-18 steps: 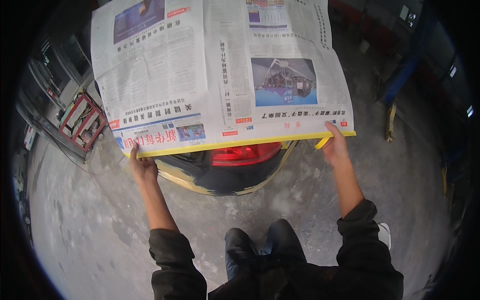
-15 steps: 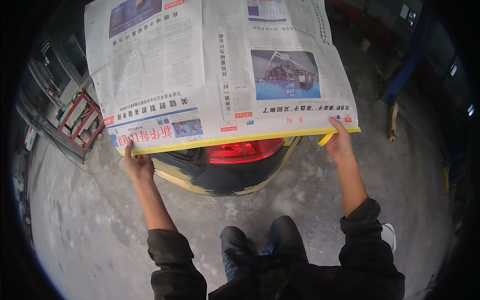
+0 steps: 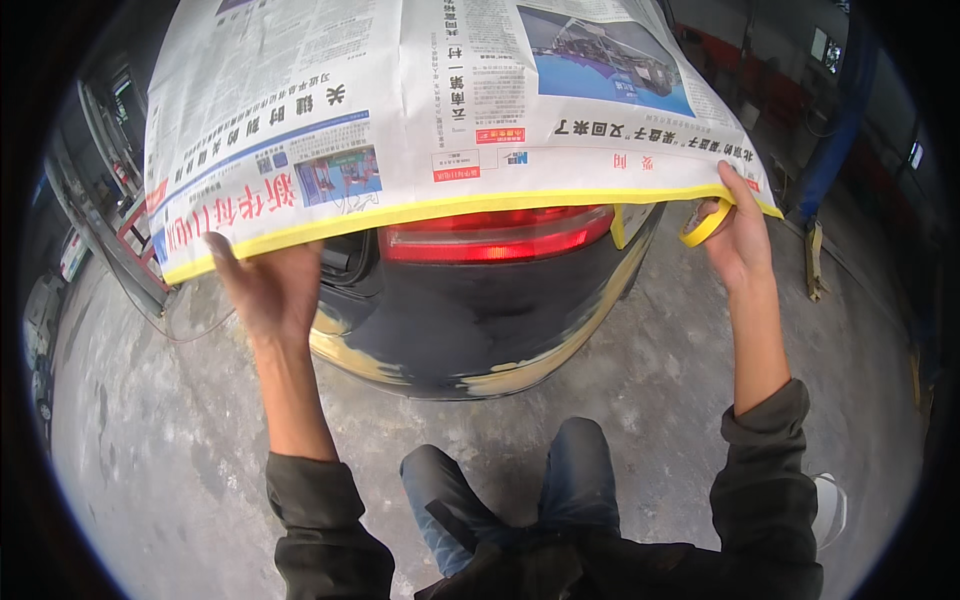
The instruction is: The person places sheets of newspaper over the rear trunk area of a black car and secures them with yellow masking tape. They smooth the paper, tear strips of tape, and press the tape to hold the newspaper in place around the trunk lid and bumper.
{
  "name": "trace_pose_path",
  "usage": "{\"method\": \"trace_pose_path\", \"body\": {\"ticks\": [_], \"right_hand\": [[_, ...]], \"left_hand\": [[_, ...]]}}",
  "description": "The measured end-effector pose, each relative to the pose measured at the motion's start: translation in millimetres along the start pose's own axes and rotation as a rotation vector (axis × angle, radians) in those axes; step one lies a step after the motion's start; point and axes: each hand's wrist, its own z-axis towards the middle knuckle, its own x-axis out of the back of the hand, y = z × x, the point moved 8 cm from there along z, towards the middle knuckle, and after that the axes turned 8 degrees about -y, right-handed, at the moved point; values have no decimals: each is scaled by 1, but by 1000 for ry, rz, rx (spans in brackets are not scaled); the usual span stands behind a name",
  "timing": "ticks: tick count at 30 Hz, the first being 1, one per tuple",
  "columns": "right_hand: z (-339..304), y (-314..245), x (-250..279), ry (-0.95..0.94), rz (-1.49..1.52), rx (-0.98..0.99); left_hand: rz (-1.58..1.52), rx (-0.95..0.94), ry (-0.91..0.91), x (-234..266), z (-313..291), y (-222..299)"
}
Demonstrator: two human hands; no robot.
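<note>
A wide newspaper sheet (image 3: pixel 415 110) stretches between my hands over the rear corner of a dark car (image 3: pixel 480 320). Yellow masking tape (image 3: pixel 450 220) runs along its near edge. My left hand (image 3: pixel 270 290) grips the left part of that edge, thumb on top and fingers hidden underneath. At the right end, my right hand (image 3: pixel 742 235) pinches the taped edge with its thumb on the paper. A roll of yellow tape (image 3: pixel 704 224) hangs at the fingers of this hand. Below the taped edge shows the red tail light (image 3: pixel 500 240), its upper part covered by the paper.
Beige patches (image 3: pixel 530 375) mark the lower bumper. A red metal rack (image 3: pixel 135 235) stands at the left, partly behind the paper, with a thin hose (image 3: pixel 195 335) on the concrete floor (image 3: pixel 180 430). A blue post (image 3: pixel 835 130) rises at the right, and a white object (image 3: pixel 828 510) lies by my right sleeve.
Both hands have spread apart and the newspaper has come closer, its right end raised. The tail light and bumper appear larger, and the tape roll has moved right and up with my right hand.
</note>
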Motion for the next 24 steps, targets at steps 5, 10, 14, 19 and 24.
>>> {"method": "trace_pose_path", "body": {"ticks": [5,10,14,19,24], "right_hand": [[10,-8,3,-47,-64,78],[-6,-6,15,-18,-217,28],[-20,-13,24,-15,-315,-3],[-24,-15,27,14,-369,0],[-36,-27,19,44,-380,63]], "left_hand": [[680,304,190,14,-9,-14],[820,392,297,18,-7,1],[769,408,327,31,-5,3],[721,422,305,38,2,-15],[702,507,330,49,9,-30]]}}
